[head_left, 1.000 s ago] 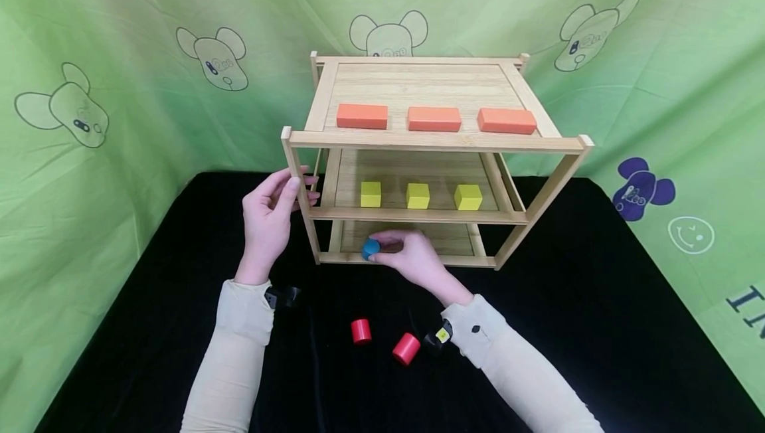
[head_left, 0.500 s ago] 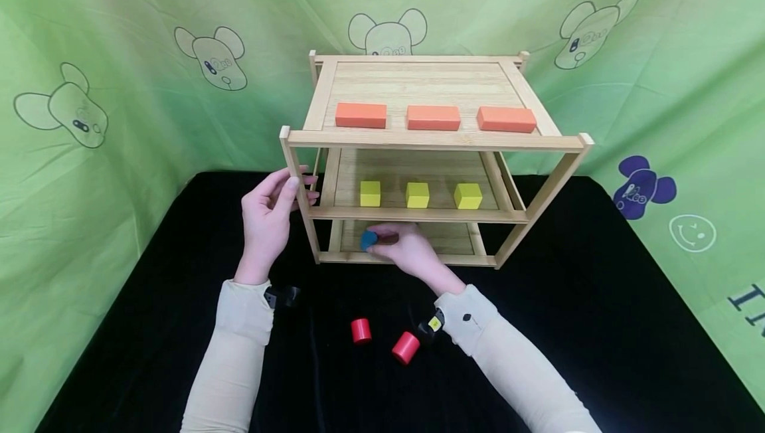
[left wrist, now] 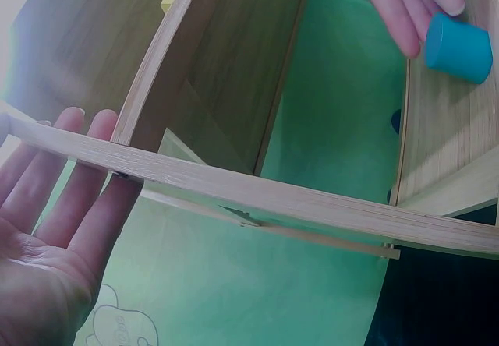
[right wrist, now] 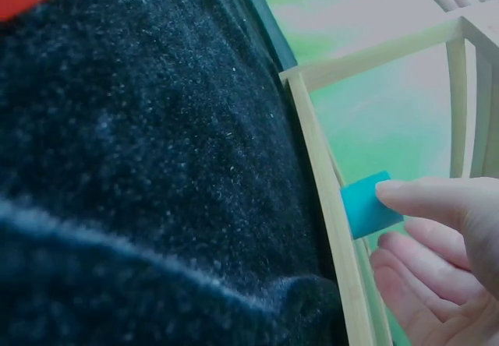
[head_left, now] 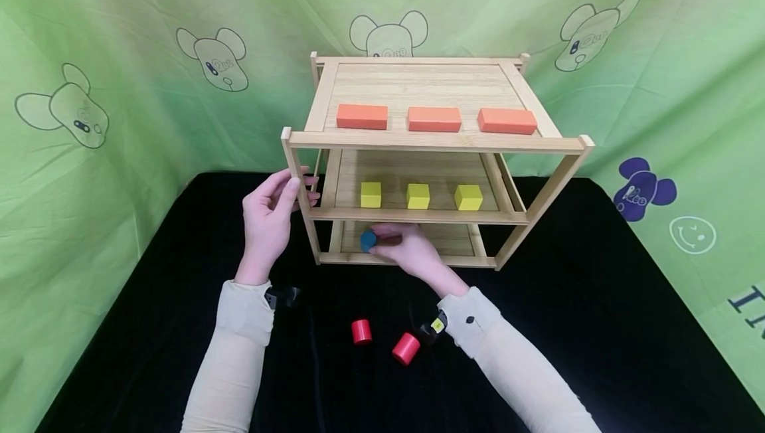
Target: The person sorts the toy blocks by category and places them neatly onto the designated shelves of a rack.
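Note:
My right hand (head_left: 409, 252) pinches a blue cylinder block (head_left: 368, 241) between thumb and fingers, low over the left front of the bottom shelf (head_left: 457, 239). The right wrist view shows the thumb on the blue block (right wrist: 370, 205) beside the front rail. At the wooden rack's (head_left: 418, 215) left front post, my left hand (head_left: 267, 217) holds on with the thumb in front and the fingers behind. Those fingers (left wrist: 78, 206) reach past the post in the left wrist view. Two red cylinder blocks (head_left: 361, 331) lie on the black cloth before the rack.
Three orange rectangular blocks (head_left: 433, 119) stand in a row on the top shelf. Three yellow cubes (head_left: 418, 196) line the middle shelf, whose front rail (head_left: 418, 216) passes just above my right hand. A green printed curtain (head_left: 143, 121) surrounds the black cloth (head_left: 574, 327).
My right hand has moved slightly farther back and in with the blue block, past the bottom shelf's front rail. My left hand keeps its place at the post.

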The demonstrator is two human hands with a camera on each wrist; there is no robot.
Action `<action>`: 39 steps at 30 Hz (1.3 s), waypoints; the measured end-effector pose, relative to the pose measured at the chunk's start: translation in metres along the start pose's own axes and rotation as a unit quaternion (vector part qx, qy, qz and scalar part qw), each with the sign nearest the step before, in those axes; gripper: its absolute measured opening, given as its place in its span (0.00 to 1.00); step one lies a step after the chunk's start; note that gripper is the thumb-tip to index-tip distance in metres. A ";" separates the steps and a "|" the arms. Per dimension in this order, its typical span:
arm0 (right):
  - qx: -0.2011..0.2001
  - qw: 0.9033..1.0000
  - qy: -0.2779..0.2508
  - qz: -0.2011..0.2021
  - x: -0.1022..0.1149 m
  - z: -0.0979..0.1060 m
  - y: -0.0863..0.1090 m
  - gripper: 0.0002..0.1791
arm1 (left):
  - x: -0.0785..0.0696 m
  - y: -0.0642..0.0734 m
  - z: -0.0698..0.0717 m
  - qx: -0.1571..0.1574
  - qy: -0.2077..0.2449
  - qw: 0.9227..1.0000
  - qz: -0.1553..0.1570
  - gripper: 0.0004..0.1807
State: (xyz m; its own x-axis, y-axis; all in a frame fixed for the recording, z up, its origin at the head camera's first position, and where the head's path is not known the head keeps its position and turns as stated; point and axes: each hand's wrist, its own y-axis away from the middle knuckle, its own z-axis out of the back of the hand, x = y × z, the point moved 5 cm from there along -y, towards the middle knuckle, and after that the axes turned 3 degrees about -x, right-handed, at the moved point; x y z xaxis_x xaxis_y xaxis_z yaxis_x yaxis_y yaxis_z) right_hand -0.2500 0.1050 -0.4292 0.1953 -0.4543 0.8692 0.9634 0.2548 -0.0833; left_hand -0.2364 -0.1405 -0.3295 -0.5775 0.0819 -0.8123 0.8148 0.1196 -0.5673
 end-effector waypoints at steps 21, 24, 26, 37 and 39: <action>0.048 0.998 0.029 0.043 0.012 0.008 0.037 0.22 | 0.000 0.001 -0.001 0.003 0.008 1.000 -0.003 0.15; 0.058 0.997 0.036 0.046 0.016 0.008 0.041 0.22 | -0.001 0.000 -0.002 0.004 0.009 1.000 -0.003 0.15; 0.065 0.996 0.040 0.048 0.019 0.008 0.044 0.22 | -0.002 0.000 -0.002 0.004 0.007 1.000 -0.005 0.15; 0.096 0.992 0.053 0.070 0.030 0.002 0.059 0.21 | -0.001 0.001 0.000 0.002 -0.007 1.000 -0.011 0.15; 0.097 0.991 0.060 0.074 0.031 0.001 0.061 0.21 | -0.001 0.000 0.000 0.001 -0.007 1.000 -0.010 0.15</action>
State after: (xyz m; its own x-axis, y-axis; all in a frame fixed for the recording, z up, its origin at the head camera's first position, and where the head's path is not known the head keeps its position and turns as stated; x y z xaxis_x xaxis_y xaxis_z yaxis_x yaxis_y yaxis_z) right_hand -0.1853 0.1073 -0.4074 0.3639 -0.4949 0.7891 0.8714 0.4801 -0.1008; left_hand -0.2356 -0.1406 -0.3292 -0.5930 0.0664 -0.8025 0.8032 0.1193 -0.5837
